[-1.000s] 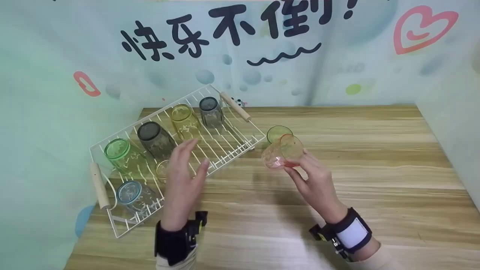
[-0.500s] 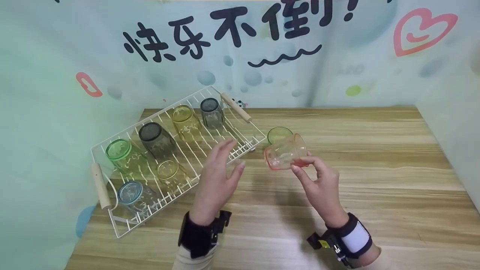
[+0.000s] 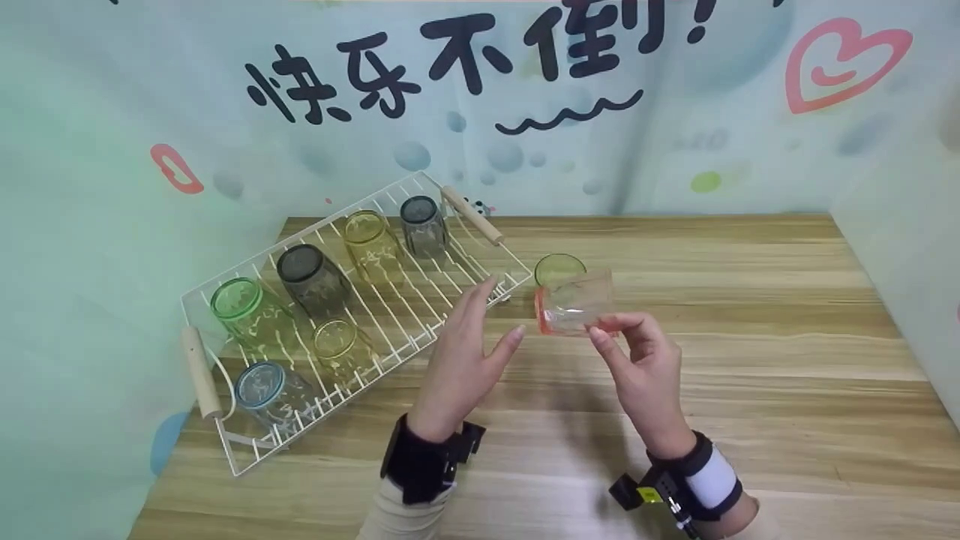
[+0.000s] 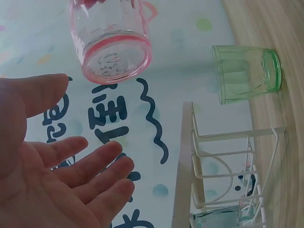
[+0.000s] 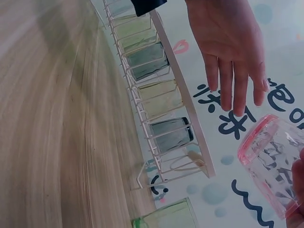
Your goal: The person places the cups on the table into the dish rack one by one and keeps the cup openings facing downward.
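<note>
Above the table, my right hand (image 3: 646, 367) pinches a clear pink glass cup (image 3: 576, 306) between thumb and fingers. The cup lies tipped on its side in the air, its thick base toward my left hand (image 3: 466, 352). That hand hovers close to the base with fingers extended, holding nothing. In the left wrist view a small gap shows between the thumb and the pink base. Behind the cup, a green glass (image 4: 247, 73) stands on the table, partly covered by the cup in the head view.
A white wire rack (image 3: 420, 337) with wooden handles (image 3: 472, 215) stands at the left. In it are several upside-down glasses, among them a green one (image 3: 247, 311), a dark grey one (image 3: 311, 277) and a blue one (image 3: 266, 390). A printed cloth (image 3: 675, 150) hangs behind the table.
My left hand has moved right, from over the rack to near the pink cup. My right hand has turned the cup so its mouth no longer faces the head camera.
</note>
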`<action>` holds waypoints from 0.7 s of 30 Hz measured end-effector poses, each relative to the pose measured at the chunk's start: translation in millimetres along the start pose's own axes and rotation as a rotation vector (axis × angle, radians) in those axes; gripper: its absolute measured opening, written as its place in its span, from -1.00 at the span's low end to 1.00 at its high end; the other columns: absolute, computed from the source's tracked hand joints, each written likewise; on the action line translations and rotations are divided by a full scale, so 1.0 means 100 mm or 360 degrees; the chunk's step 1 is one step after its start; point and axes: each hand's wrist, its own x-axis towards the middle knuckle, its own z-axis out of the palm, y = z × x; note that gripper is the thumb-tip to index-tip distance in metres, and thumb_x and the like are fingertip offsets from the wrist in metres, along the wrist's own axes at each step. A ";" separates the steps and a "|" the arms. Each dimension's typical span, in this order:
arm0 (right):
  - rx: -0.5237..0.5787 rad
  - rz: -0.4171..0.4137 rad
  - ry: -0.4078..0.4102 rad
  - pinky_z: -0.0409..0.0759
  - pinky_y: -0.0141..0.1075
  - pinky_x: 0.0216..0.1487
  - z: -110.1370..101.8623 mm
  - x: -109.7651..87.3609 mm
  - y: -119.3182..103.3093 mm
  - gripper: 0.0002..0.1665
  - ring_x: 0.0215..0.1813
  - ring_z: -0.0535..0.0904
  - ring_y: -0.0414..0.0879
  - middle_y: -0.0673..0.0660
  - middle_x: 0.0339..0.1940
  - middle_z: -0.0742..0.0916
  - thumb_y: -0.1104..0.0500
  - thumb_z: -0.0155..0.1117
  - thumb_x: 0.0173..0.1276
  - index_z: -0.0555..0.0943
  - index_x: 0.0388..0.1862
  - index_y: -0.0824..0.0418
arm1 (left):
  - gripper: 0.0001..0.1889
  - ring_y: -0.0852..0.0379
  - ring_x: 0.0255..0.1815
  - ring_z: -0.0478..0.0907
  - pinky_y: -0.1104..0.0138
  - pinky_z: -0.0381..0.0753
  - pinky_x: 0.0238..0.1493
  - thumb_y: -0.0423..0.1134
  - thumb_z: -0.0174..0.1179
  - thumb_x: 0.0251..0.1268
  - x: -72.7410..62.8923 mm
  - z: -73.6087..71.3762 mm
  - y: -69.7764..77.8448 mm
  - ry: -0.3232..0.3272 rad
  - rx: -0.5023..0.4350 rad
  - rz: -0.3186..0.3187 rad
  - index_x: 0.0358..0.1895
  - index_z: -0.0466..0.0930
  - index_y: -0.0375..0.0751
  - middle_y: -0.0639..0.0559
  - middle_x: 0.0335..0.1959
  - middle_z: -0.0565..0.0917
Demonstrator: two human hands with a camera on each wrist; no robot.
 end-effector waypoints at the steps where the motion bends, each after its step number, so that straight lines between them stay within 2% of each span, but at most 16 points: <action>1: 0.0031 0.0020 0.0007 0.65 -0.48 0.06 0.00 -0.01 0.00 -0.81 -0.14 0.69 -0.24 -0.07 -0.30 0.76 0.48 0.29 0.24 0.50 -0.23 0.60 | -0.25 -0.09 0.52 0.23 0.06 0.17 0.57 -0.02 0.16 0.36 0.00 0.02 0.00 -0.0012 -0.0011 0.0001 0.52 0.10 -0.20 -0.14 0.51 0.27; 6: 0.0136 0.0068 0.0020 0.66 -0.44 0.09 0.01 -0.03 -0.01 -0.84 -0.12 0.70 -0.22 -0.03 -0.27 0.76 0.48 0.27 0.26 0.51 -0.21 0.53 | -0.20 -0.11 0.53 0.20 0.02 0.18 0.56 0.03 0.16 0.36 0.00 0.11 0.02 -0.0051 -0.0042 0.0018 0.54 0.04 -0.21 -0.16 0.53 0.22; 13: 0.0173 0.0091 -0.0001 0.66 -0.45 0.07 0.04 -0.06 0.00 -0.86 -0.12 0.69 -0.22 -0.04 -0.27 0.75 0.49 0.27 0.26 0.52 -0.22 0.48 | -0.14 -0.08 0.59 0.09 0.00 0.11 0.58 0.19 0.05 0.38 -0.01 0.18 0.03 -0.0132 -0.0152 0.0001 0.58 -0.08 -0.12 -0.09 0.59 0.09; 21: 0.0239 0.0104 -0.0035 0.67 -0.44 0.05 0.06 -0.08 0.01 -0.86 -0.13 0.69 -0.21 -0.02 -0.27 0.74 0.50 0.25 0.26 0.54 -0.21 0.43 | -0.13 -0.08 0.55 0.16 -0.08 0.17 0.54 0.31 -0.11 0.38 0.01 0.24 0.04 -0.0186 -0.0187 0.0002 0.59 -0.15 -0.03 -0.09 0.55 0.20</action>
